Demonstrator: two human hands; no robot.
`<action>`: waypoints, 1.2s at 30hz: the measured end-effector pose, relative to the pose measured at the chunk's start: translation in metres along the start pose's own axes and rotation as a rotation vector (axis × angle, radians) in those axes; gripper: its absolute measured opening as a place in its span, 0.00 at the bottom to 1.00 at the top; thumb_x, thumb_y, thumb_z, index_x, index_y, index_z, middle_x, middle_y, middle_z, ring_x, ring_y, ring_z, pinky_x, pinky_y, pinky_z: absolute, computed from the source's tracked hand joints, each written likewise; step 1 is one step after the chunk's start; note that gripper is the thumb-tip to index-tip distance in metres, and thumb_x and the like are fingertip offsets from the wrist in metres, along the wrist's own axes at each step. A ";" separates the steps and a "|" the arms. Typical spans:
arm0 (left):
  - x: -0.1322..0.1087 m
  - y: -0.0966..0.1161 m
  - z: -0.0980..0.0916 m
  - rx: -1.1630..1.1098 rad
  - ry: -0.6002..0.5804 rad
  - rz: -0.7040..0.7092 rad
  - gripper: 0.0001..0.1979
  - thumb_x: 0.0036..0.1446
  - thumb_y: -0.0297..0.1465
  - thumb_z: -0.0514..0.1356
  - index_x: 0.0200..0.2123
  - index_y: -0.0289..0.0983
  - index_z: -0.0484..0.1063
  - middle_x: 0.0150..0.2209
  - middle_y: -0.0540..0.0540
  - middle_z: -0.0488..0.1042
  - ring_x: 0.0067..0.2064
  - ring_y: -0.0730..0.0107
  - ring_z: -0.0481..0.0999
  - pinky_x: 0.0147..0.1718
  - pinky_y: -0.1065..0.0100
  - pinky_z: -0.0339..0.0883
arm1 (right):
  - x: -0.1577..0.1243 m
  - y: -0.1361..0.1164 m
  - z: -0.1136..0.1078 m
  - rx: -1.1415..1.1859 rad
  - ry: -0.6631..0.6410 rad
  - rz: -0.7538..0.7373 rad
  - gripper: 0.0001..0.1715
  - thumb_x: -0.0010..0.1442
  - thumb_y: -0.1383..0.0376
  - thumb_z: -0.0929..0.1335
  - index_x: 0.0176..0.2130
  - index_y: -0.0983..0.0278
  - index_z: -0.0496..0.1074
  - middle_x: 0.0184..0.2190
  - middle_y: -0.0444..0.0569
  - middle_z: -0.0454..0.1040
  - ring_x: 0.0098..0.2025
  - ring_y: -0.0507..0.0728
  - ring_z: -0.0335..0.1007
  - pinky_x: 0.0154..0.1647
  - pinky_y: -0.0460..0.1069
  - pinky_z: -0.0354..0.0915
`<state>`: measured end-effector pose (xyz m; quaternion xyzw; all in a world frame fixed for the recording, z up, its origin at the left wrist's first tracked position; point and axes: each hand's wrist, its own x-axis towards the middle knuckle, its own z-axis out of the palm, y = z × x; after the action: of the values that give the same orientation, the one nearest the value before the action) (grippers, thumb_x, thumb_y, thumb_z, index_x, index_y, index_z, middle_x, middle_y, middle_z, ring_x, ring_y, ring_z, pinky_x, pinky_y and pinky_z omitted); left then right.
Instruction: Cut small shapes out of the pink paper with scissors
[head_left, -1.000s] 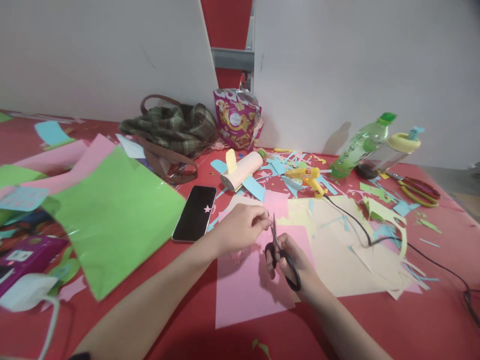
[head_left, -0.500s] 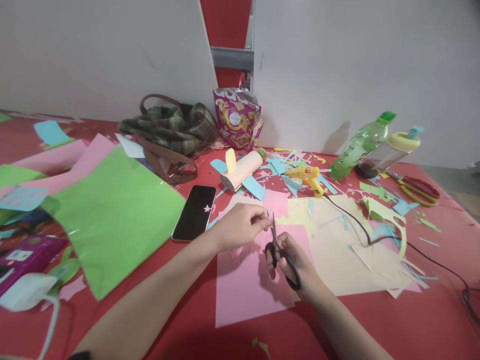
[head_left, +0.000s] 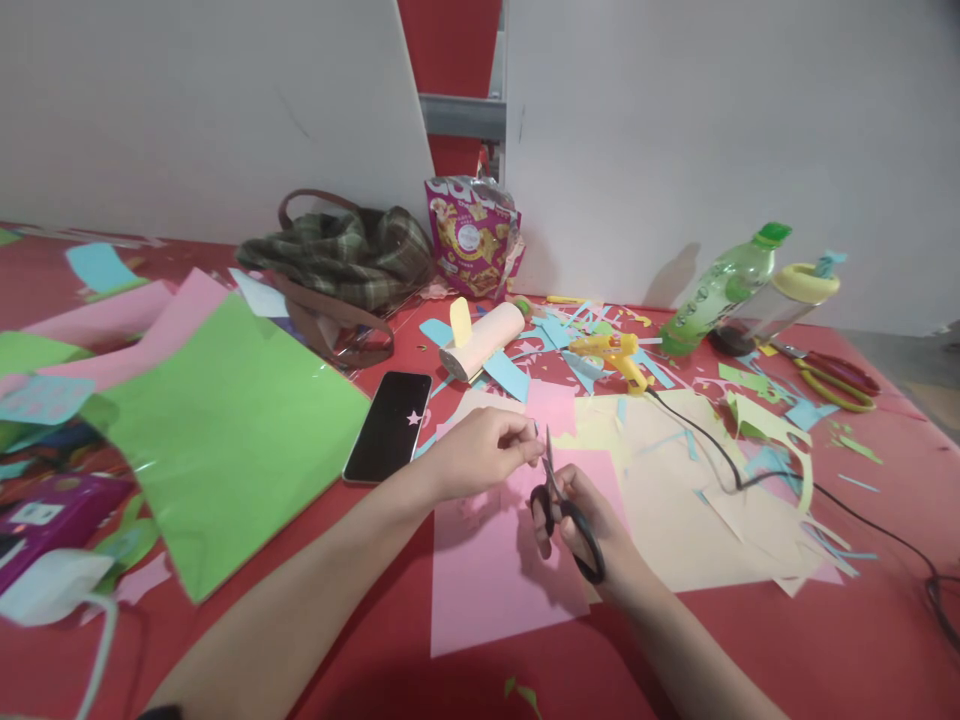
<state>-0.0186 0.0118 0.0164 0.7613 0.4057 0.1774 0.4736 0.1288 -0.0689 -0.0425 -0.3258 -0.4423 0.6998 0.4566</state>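
My right hand (head_left: pixel 596 515) grips a pair of black-handled scissors (head_left: pixel 581 535), fingers through the loops and blades pointing up and away. Just left of the blades, my left hand (head_left: pixel 487 450) is closed in a pinch; what sits between its fingertips is too small to name. Both hands are over a pink paper sheet (head_left: pixel 487 600) on the red table. Beyond them lies a pale paper-covered tube (head_left: pixel 487 340) with blue and yellow paper tabs. A black-screened phone (head_left: pixel 386 425), with a small pink star on it, rests left of my left hand.
A yellow glue gun (head_left: pixel 611 350) with a black cable lies behind cream paper (head_left: pixel 675 540). Green paper (head_left: pixel 240 430) spreads at left. At the back stand a snack bag (head_left: pixel 476 235), a plaid bag (head_left: pixel 352 255) and a green bottle (head_left: pixel 727 290). Pliers (head_left: pixel 832 385) lie far right.
The scissors and my right hand have shifted very slightly to the right. My left hand keeps its pinch in nearly the same place.
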 end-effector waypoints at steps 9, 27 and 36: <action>0.000 -0.001 0.004 -0.044 -0.014 0.013 0.13 0.51 0.34 0.49 0.19 0.34 0.63 0.17 0.53 0.59 0.21 0.78 0.59 0.21 0.76 0.54 | -0.001 0.001 0.001 0.046 0.004 -0.006 0.18 0.50 0.54 0.64 0.31 0.61 0.52 0.24 0.42 0.60 0.24 0.51 0.59 0.25 0.47 0.56; -0.003 0.004 0.015 -0.181 0.023 -0.040 0.12 0.52 0.33 0.48 0.21 0.34 0.63 0.17 0.55 0.56 0.20 0.80 0.56 0.20 0.76 0.52 | 0.001 -0.008 0.008 0.061 0.041 -0.066 0.18 0.50 0.51 0.64 0.29 0.60 0.53 0.25 0.44 0.62 0.27 0.52 0.59 0.29 0.49 0.57; -0.003 0.004 0.013 -0.112 0.019 -0.030 0.12 0.51 0.33 0.49 0.21 0.34 0.63 0.19 0.53 0.58 0.21 0.79 0.57 0.21 0.75 0.53 | -0.002 -0.004 0.003 0.071 -0.012 -0.031 0.16 0.52 0.53 0.62 0.30 0.61 0.53 0.23 0.43 0.61 0.25 0.52 0.59 0.27 0.49 0.58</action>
<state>-0.0099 0.0009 0.0140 0.7256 0.4110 0.2000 0.5144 0.1286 -0.0706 -0.0373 -0.2982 -0.4250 0.7099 0.4759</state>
